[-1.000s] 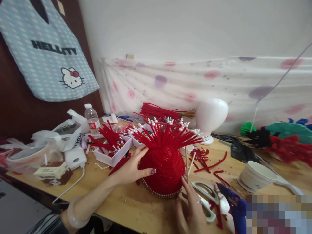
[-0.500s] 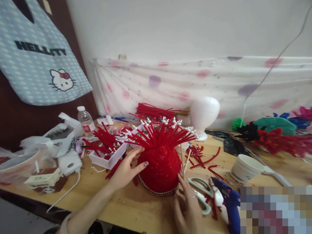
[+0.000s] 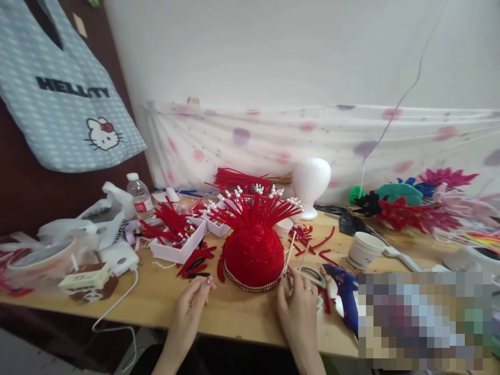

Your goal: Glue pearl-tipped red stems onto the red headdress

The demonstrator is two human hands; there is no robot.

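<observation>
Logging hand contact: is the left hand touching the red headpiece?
No, table shows between the left hand and the red headpiece.

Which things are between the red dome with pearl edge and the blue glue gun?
The head view shows a pale stick, the right hand, the scissors handles, a red strip and a white item that I cannot identify.

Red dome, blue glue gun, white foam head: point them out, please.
Red dome [image 3: 253,255], head view: its front.
Blue glue gun [image 3: 347,296], head view: its handle.
White foam head [image 3: 311,181], head view: its front.
</observation>
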